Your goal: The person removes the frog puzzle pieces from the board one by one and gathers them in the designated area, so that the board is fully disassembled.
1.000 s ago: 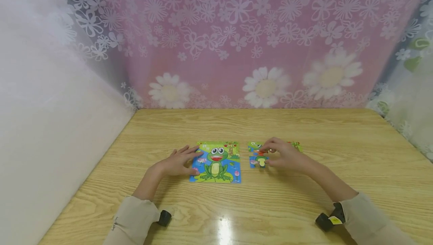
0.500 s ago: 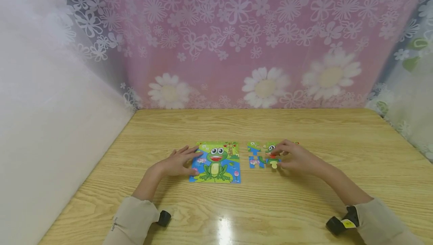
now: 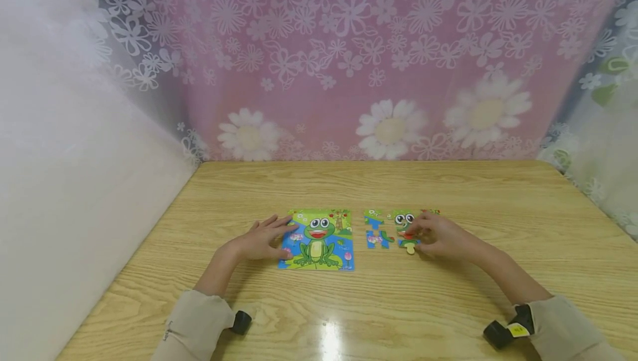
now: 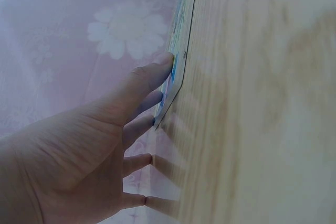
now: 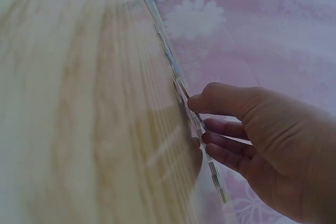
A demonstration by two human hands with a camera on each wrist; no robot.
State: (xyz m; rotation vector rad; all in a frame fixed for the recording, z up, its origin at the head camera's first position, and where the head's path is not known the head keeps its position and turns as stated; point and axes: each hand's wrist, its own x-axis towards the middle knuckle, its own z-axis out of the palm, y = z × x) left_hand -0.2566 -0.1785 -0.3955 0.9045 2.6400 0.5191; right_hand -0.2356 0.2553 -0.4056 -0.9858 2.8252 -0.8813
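Observation:
A square frog puzzle (image 3: 319,245) lies flat on the wooden table in the head view. My left hand (image 3: 259,241) rests on its left edge with the fingers spread; in the left wrist view the left thumb (image 4: 157,69) touches the puzzle's edge. To the right lie separate jigsaw pieces of a matching frog picture. My right hand (image 3: 443,237) pinches the frog-belly puzzle piece (image 3: 410,247) between thumb and fingers, just below the frog-eyes piece (image 3: 404,218). Part of the belly piece and the pieces to its right are hidden under this hand.
A sky-and-grass puzzle piece (image 3: 374,218) and a pink-flower puzzle piece (image 3: 377,240) lie between the frog puzzle and my right hand. The table (image 3: 279,316) meets a pink floral curtain (image 3: 309,73) at the back and a white cloth wall (image 3: 75,156) at the left.
My right hand has moved right with the belly piece, away from the flower piece on the left. The eyes piece is now uncovered, also farther right. The left hand has stayed put.

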